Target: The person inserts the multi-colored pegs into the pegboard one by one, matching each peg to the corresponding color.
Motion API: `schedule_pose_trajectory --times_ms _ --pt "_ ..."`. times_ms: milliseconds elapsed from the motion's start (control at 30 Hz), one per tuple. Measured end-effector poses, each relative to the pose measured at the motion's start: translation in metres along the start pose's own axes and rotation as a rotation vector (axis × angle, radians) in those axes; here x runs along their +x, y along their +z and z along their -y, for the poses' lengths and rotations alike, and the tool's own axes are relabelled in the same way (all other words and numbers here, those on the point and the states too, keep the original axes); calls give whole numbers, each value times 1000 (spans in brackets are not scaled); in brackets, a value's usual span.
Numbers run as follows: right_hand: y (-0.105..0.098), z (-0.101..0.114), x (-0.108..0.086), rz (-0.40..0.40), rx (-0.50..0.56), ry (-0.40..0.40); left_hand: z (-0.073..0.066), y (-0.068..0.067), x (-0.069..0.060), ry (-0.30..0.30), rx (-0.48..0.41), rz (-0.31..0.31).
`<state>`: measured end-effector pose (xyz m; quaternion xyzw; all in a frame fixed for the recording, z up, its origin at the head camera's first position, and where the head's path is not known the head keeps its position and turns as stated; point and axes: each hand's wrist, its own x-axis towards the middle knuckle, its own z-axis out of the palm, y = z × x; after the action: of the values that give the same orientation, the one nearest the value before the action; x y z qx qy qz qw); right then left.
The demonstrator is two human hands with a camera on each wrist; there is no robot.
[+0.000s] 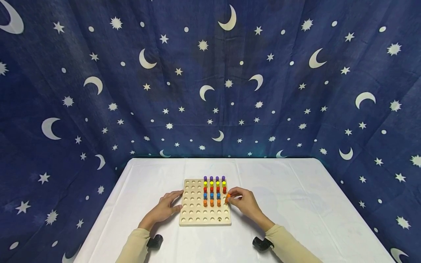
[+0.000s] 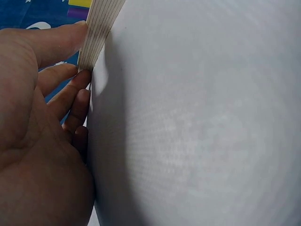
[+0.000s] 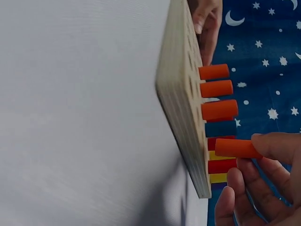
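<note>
A pale wooden pegboard (image 1: pixel 194 216) with rows of round holes lies on the table. My right hand (image 1: pixel 246 203) pinches an orange peg (image 3: pixel 235 148) between thumb and fingers, held tilted at the board's right side, its lower end apart from the board in the right wrist view. Standing in the board are rows of purple pegs (image 1: pixel 211 178), yellow pegs (image 1: pixel 211 184), red pegs (image 1: pixel 211 190), blue pegs (image 1: pixel 212 196) and orange pegs (image 1: pixel 212 203). At the board's left edge my left hand (image 1: pixel 164 207) rests with relaxed fingers, thumb and fingertips touching the side.
A white cloth (image 1: pixel 283 190) covers the table. Behind it hangs a dark blue curtain (image 1: pixel 184 65) with moons and stars. A black wrist device (image 1: pixel 155 241) sits by the left sleeve, another black device (image 1: pixel 262 244) by the right one.
</note>
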<state>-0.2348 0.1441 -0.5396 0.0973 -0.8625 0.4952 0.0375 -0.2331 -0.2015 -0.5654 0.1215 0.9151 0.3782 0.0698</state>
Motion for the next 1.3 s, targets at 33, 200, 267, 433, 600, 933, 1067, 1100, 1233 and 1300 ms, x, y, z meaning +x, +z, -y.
schedule_pose_trajectory --times_ms 33,200,267,433,600,933,1067,1100,1233,1300 --pt "1 0 -1 8 -3 -1 0 0 0 0 -2 -3" --pt "4 -1 -6 34 -14 -29 0 0 0 -4 5 -2" --pt "5 -2 -7 39 -21 -45 0 0 0 -2 8 0" --pt "7 -4 -8 54 -47 -73 0 -1 -1 10 10 -2" --pt "9 -5 -10 69 -83 -90 0 -1 -1 15 9 -3" --pt "8 -9 -10 105 -118 -119 0 0 0 -2 6 0" --pt "4 -9 -10 124 -120 -102 -1 0 0 -4 3 6" --pt "2 -9 -9 123 -119 -101 -2 0 0 -9 1 9" --pt "-5 -10 -7 90 -106 -85 -4 -3 -2 -25 -16 8" --pt "-9 -10 -6 61 -117 -79 -6 -4 -3 -43 -36 3"
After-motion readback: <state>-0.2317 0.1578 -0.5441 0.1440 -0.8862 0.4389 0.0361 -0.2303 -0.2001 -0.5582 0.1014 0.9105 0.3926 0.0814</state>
